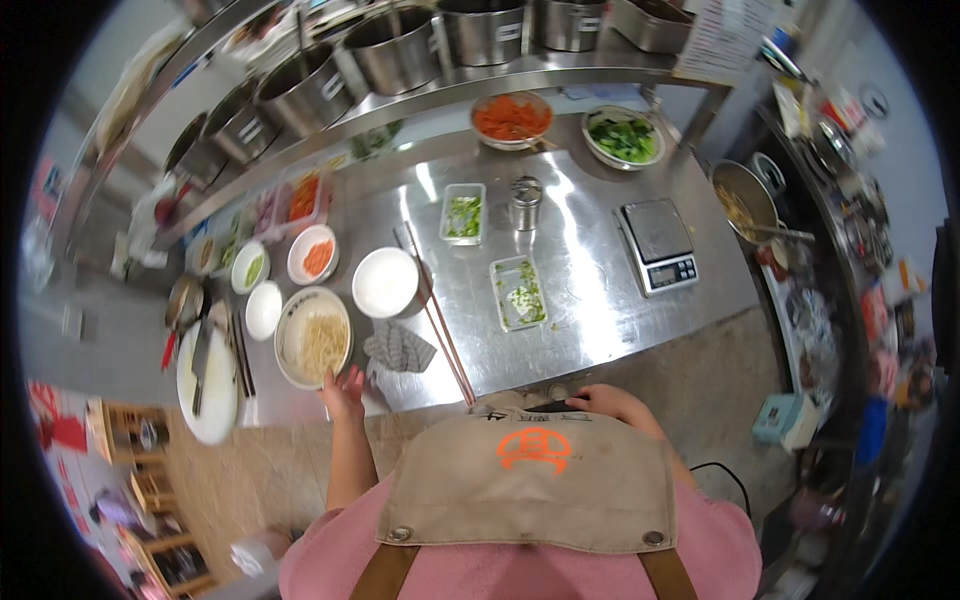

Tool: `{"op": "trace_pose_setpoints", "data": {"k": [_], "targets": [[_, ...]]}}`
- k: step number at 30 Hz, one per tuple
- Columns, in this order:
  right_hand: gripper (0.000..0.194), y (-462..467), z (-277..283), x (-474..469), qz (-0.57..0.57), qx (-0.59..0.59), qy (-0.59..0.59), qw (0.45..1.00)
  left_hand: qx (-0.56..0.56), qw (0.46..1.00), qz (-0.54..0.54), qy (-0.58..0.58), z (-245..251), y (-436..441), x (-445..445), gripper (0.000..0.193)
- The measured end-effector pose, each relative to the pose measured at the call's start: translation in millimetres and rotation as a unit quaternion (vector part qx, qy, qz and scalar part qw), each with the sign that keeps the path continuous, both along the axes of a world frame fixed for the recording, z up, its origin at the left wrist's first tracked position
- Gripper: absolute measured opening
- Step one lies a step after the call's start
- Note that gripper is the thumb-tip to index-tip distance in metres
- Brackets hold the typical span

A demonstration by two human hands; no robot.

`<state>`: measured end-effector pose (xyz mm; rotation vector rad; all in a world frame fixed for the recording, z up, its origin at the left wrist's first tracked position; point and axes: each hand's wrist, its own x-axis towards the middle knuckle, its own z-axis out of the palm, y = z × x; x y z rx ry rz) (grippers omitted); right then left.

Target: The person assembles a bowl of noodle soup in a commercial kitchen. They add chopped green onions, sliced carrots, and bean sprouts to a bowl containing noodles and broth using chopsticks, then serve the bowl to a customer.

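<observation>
My left hand [343, 391] is at the near rim of a white bowl of pale noodle-like strands [322, 341]; whether it grips the rim is unclear. Near my waist is my right hand [600, 399], next to something black that is partly hidden by the apron. Right of the noodle bowl lie a crumpled grey cloth [399, 348], an empty white bowl [385, 283] and long chopsticks [442, 330]. Behind it stand a small white bowl [263, 310] and a bowl of chopped orange food [318, 257]. Two clear trays [519, 293] [463, 214] hold chopped greens.
On the steel table [585, 315] are a digital scale [660, 244], a metal shaker [525, 202], a bowl of shredded orange food [512, 120] and a bowl of greens [623, 138]. A knife [199, 364] lies on a white board [217, 405]. Steel pots [394, 56] line the raised shelf.
</observation>
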<state>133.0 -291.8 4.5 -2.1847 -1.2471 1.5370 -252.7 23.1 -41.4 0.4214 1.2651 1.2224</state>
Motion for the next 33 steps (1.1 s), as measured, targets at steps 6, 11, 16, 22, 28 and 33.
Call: {"op": "trace_pose_setpoints", "data": {"k": [6, 11, 16, 22, 28, 33], "targets": [[0.055, -14, 0, -3, -0.020, -0.028, -0.023, 0.999, -0.001, 0.999, 0.051, -0.007, 20, 8, 20, 0.036], [0.058, -13, -12, 16, 0.006, -0.048, -0.022, 0.999, 0.034, 0.999, -0.010, 0.023, 49, -15, 23, 0.039], [0.056, -10, -22, 56, 0.050, -0.028, -0.014, 0.998, 0.109, 0.985, -0.123, 0.052, 122, -58, 76, 0.057], [0.052, -34, -22, 121, 0.043, 0.027, 0.040, 0.998, 0.028, 0.940, -0.338, -0.040, 154, -112, 212, 0.054], [0.042, -63, 6, 223, -0.109, 0.108, 0.144, 0.978, -0.107, 0.857, -0.478, -0.158, 119, -142, 363, 0.053], [0.066, 22, 18, 318, -0.426, 0.242, 0.174, 0.854, -0.096, 0.886, -0.437, -0.123, 85, -135, 423, 0.050]]}}
